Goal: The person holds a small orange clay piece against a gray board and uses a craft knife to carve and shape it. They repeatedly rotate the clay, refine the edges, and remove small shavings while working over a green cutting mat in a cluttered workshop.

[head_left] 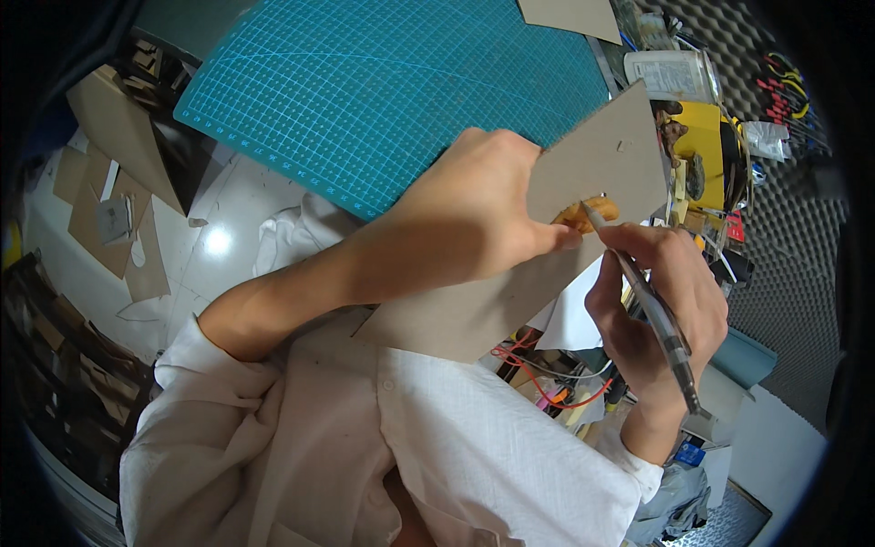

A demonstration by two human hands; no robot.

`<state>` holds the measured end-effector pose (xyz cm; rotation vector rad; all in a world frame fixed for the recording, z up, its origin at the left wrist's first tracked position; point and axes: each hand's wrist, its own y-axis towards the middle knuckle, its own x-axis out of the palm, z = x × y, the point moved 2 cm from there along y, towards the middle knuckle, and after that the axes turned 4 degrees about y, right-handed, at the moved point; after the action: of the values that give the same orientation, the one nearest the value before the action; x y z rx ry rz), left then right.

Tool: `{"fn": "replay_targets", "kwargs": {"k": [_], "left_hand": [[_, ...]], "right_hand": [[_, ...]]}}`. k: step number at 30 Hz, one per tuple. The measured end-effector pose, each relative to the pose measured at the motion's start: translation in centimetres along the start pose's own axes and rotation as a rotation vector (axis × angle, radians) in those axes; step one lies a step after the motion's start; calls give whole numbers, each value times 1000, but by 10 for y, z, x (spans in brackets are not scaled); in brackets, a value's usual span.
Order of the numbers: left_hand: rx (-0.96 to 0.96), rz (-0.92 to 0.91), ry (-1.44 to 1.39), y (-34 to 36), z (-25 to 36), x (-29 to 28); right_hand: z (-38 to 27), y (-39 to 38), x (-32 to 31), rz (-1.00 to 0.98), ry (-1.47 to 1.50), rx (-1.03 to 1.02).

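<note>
Hands: I count two, both the person's own, coming up from the lower edge in white sleeves.
Left hand (474, 214): I see it lying flat on the grey cardboard sheet (583, 182), fingers curled down over it and the thumb stretched toward 3 o'clock, pressing a small orange piece (583, 212) against the sheet. It pins rather than wraps; I cannot tell how much of the piece sits under the palm.
Right hand (656, 301): fingers closed snugly around one pen (652, 305), held like a writing tool, tip pointing to 11 o'clock and touching the orange piece's edge.
Cardboard sheet: one large grey sheet, tilted, its far corner at 1 o'clock, its near corner at 7 o'clock over the shirt. Its upper left edge overlaps the cutting mat (365, 91).
Cutting mat: one, teal with a white grid, at 11 to 12 o'clock from the hands; most of its surface lies bare.
Other cardboard: one more grey sheet (570, 16) at the top edge, and several brown offcuts (105, 219) on the floor at 9 o'clock.
Clutter at 2 to 3 o'clock: one clear plastic container (670, 75), one yellow object (702, 137), red-handled tools (784, 96) too small to count.
Wires (547, 383): red and white, under the sheet's near edge at 5 o'clock.
Open room: the mat side is free; the right side is crowded just beside the pen hand.
</note>
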<state>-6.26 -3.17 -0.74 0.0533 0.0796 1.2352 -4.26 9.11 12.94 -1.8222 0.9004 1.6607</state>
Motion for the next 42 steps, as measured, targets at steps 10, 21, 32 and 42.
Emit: {"fn": "replay_targets", "kwargs": {"k": [10,21,32,42], "left_hand": [[-48,13,4,0,4,-2],[-110,-10,8,1,4,0],[-80,-6,35,1,2,0],[-44,12,7,1,2,0]], "right_hand": [[3,-4,3,103,-1,-113],[21,-9,6,206,227,77],[19,-7,9,161,177,94],[14,-5,3,46,18,-13]]}}
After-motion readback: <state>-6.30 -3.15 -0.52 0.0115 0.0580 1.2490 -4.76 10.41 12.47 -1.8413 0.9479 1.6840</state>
